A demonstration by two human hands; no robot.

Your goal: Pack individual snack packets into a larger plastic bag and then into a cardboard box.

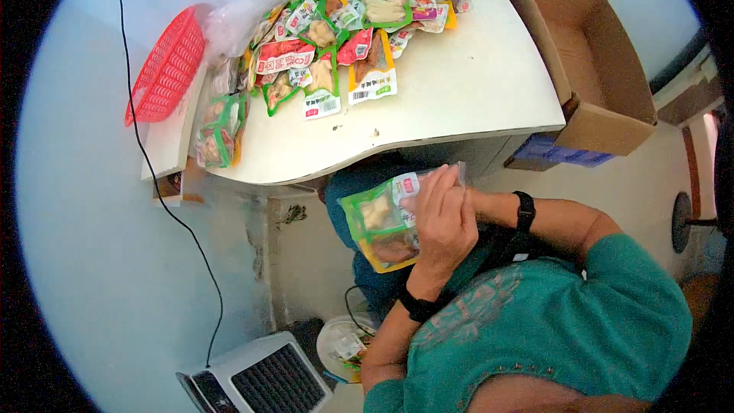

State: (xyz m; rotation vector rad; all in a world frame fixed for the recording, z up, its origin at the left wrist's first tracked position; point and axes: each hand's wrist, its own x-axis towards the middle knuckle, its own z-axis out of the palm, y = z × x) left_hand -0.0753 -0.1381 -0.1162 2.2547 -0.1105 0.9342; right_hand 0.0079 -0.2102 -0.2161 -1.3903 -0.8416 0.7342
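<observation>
Over the lap, a clear plastic bag (462,172) holds vacuum-sealed food packets. A green-edged packet (375,212) with pale contents shows above a yellow-edged packet (395,249) with brown contents. My left hand (444,229) lies across the bag's upper end, fingers stretched over it, gripping it. My right hand (469,202) meets it from the other side at the same end; it is largely hidden behind the left hand and the bag. Both wrists wear black bands. Before me, a heap of similar sealed packets (381,10) covers the back of the white table (459,86).
Filled clear bags (221,132) stand at the table's left edge. A red plastic basket (172,69) leans by the wall. An open cardboard box (608,126) is at the right. A black cable (172,215) runs down to a grey-white appliance (258,378). A round white tub (330,344) sits on the floor.
</observation>
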